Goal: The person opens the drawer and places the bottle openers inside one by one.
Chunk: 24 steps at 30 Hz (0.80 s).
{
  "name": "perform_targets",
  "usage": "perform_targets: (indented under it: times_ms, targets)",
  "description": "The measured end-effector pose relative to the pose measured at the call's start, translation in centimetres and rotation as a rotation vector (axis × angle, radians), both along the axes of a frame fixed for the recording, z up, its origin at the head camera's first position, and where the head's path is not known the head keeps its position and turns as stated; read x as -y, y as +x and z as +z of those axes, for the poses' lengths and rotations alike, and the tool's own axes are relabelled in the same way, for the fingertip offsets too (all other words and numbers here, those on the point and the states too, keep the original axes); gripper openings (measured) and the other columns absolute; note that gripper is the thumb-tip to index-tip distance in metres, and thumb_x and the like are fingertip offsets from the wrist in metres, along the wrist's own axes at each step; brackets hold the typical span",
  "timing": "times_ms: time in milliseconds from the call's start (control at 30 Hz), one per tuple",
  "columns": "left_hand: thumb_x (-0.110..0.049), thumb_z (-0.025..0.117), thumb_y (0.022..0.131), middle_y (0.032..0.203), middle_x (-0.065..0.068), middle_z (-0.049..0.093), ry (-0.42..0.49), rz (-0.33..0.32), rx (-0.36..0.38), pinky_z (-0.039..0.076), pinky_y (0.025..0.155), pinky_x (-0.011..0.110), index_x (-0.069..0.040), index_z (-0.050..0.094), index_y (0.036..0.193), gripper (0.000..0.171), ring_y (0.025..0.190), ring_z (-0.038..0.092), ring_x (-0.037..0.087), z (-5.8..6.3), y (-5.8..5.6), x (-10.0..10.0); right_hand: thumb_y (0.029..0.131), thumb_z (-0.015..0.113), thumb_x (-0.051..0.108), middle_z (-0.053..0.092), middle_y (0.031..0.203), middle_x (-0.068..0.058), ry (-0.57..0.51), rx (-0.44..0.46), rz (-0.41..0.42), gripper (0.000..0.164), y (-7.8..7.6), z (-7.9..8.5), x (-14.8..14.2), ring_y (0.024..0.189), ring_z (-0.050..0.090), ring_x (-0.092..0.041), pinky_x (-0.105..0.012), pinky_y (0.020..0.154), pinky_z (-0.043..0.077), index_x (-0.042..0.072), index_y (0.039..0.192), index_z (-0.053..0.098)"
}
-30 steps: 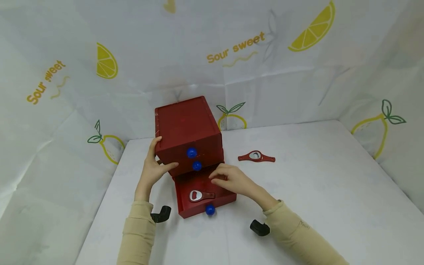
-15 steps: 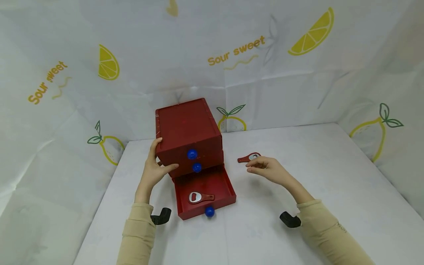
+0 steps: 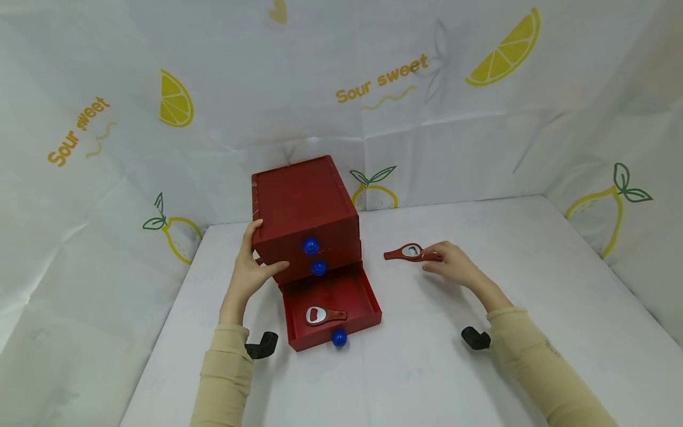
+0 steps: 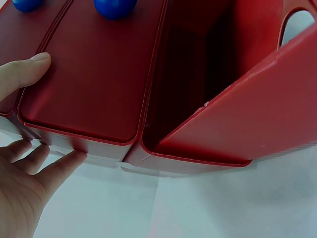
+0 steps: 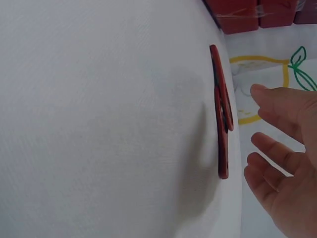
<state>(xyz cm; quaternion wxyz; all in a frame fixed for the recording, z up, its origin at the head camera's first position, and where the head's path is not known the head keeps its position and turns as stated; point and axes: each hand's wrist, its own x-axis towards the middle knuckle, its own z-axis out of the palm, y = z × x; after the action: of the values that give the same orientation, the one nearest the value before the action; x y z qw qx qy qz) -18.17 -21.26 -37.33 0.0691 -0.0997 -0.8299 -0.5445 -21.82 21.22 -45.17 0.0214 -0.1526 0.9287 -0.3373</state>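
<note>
A red drawer cabinet stands at the back of the table, its bottom drawer pulled out. Inside that drawer lies a bottle opener with a red handle. My left hand grips the cabinet's left edge, thumb on the front and fingers against the side. To the right of the cabinet, two red bottle openers lie on the table, one overlapping the other. Over their right end hovers my right hand, fingers loosely bent and apart from them in the right wrist view.
Blue round knobs mark the drawers, including the lower knob on the open one. A white sheet with lemon prints hangs behind the table. Black camera mounts stick out from the wrists.
My right hand has moved from above the open drawer to the right, over the openers on the table. The left hand stays on the cabinet.
</note>
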Motion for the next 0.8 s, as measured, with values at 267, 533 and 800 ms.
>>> perform_targets:
  times_ms: [267, 533, 800]
  targets:
    - [0.000, 0.076, 0.073, 0.149, 0.014, 0.025, 0.008, 0.002, 0.008, 0.041, 0.095, 0.059, -0.025, 0.022, 0.143, 0.092, 0.129, 0.035, 0.037, 0.0, -0.1, 0.0, 0.082, 0.065, 0.016, 0.052, 0.116, -0.032, 0.104, 0.036, -0.102, 0.047, -1.3, -2.4, -1.3, 0.098, 0.050, -0.039, -0.048, 0.082, 0.040, -0.008, 0.121, 0.055]
    - [-0.001, 0.075, 0.074, 0.149, 0.015, 0.024, -0.015, 0.012, 0.007, 0.041, 0.096, 0.058, -0.025, 0.021, 0.143, 0.090, 0.129, 0.034, 0.037, 0.2, 0.0, -0.1, 0.083, 0.065, 0.015, 0.054, 0.088, -0.017, 0.104, 0.007, -0.131, 0.032, -1.3, -2.8, -1.6, 0.080, 0.046, -0.026, -0.032, 0.067, 0.033, -0.006, 0.107, 0.063]
    - [-0.001, 0.075, 0.074, 0.149, 0.015, 0.025, -0.025, 0.015, -0.001, 0.041, 0.095, 0.058, -0.025, 0.021, 0.143, 0.091, 0.129, 0.035, 0.037, 0.0, 0.0, 0.0, 0.083, 0.066, 0.016, 0.062, 0.085, -0.014, 0.087, 0.040, -0.134, 0.025, -1.1, -2.5, -1.5, 0.080, 0.053, -0.023, -0.034, 0.071, 0.040, -0.004, 0.098, 0.066]
